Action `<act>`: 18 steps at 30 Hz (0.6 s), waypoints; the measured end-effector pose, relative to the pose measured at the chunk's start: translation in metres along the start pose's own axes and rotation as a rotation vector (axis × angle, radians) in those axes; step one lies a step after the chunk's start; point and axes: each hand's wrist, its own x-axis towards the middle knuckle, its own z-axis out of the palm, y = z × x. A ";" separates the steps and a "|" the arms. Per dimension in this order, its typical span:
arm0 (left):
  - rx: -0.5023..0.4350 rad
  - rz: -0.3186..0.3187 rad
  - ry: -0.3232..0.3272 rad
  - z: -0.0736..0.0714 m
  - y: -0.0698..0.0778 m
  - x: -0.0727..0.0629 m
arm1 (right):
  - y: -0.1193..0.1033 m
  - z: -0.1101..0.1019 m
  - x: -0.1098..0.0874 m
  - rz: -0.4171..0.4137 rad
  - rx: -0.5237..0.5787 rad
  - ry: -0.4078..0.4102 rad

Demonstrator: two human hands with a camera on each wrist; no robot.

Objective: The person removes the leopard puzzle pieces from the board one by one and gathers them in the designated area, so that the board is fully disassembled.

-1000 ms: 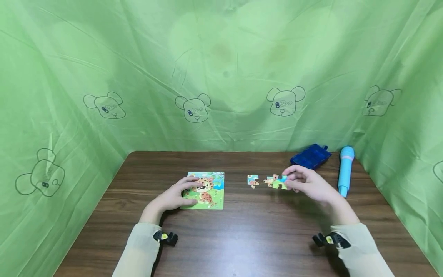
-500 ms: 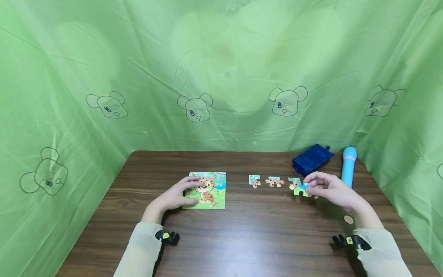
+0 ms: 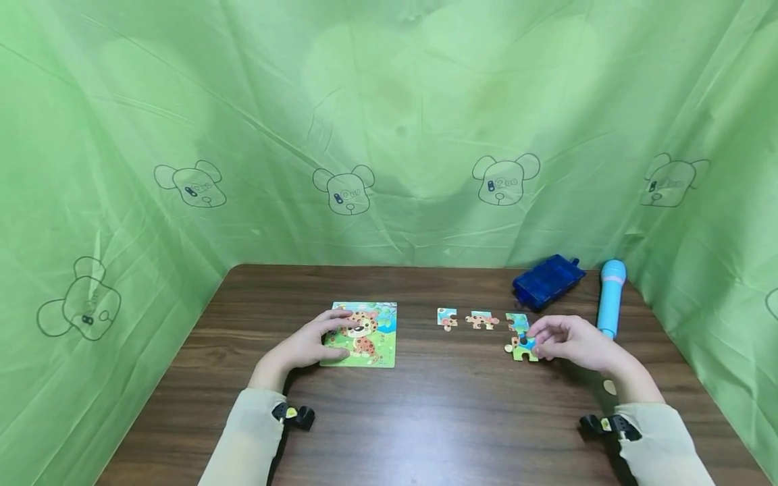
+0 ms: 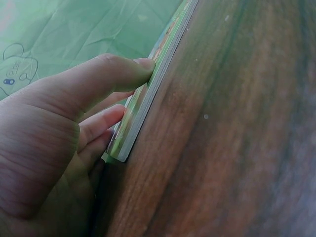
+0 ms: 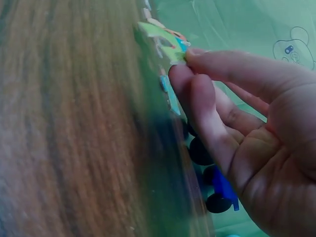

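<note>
My left hand rests on a square puzzle board with a spotted leopard cub printed on it; the left wrist view has the thumb on the board's printed face near its edge. Farther right, my right hand pinches a green and blue jigsaw piece between thumb and finger. In the right wrist view that piece is tilted at the fingertips. Just beyond it lies another piece, partly overlapped. Two more jigsaw pieces, one blue-cornered and one spotted, lie leftward in a row.
A dark blue see-through box-like thing stands at the back right, with round black parts below it in the right wrist view. Beside it lies a light blue toy microphone. A small beige disc lies by my right wrist.
My right hand has carried its piece right, past the spotted piece, then slightly toward me, leaving it just in front of the third loose piece. My left hand stays on the board.
</note>
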 end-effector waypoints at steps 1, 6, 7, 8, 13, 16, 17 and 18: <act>-0.003 -0.002 -0.003 0.000 0.000 0.000 | 0.001 0.001 0.001 0.002 -0.015 -0.005; -0.006 -0.009 -0.006 -0.001 0.002 -0.001 | 0.002 0.005 0.004 0.033 -0.102 0.004; -0.005 -0.008 -0.005 -0.001 0.002 -0.001 | 0.003 0.005 0.004 0.037 -0.120 0.014; -0.004 -0.007 -0.003 -0.001 0.002 -0.001 | 0.003 0.005 0.004 0.042 -0.136 0.024; -0.007 -0.003 -0.005 -0.001 0.002 0.000 | 0.005 0.005 0.004 0.042 -0.182 0.051; -0.007 -0.002 -0.010 -0.001 0.003 0.000 | 0.005 0.005 0.003 0.032 -0.187 0.052; -0.007 -0.002 -0.009 -0.001 0.003 0.000 | 0.005 0.005 0.003 0.027 -0.189 0.052; -0.007 0.000 -0.006 -0.001 0.003 0.000 | 0.004 0.006 0.003 0.025 -0.189 0.055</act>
